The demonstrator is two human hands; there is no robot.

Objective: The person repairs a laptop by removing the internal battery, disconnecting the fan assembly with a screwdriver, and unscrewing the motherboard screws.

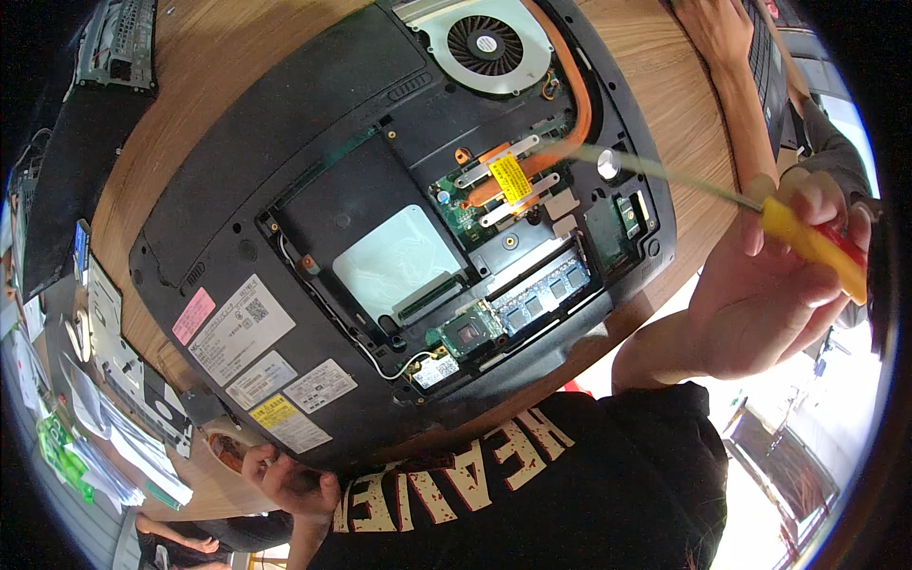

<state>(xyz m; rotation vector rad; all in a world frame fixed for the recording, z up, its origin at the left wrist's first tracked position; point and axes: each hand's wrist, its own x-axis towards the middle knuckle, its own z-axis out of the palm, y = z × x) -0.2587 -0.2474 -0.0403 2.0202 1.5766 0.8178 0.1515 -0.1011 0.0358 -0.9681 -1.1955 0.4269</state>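
Note:
A black laptop point(313, 142) lies with its underside up on the wooden table, its bottom cover off. Inside show a round fan point(486, 45), a copper heat pipe point(578, 100), a heat sink with a yellow label point(511, 179), a memory module point(543, 294) and a small green card point(465, 332). My right hand point(760, 294) grips a screwdriver point(796, 234) by its yellow and red handle. Its long shaft slants left over the laptop, the tip near the heat sink; contact is unclear. My left hand point(294, 484) has its fingers curled at the laptop's near left edge.
A round brown dish point(228, 446) stands beside the laptop, near my left hand. Dark laptop parts point(114, 47), a metal frame point(133, 370) and papers point(104, 427) lie along the left. Another person's arm point(727, 66) rests by a keyboard at the upper right.

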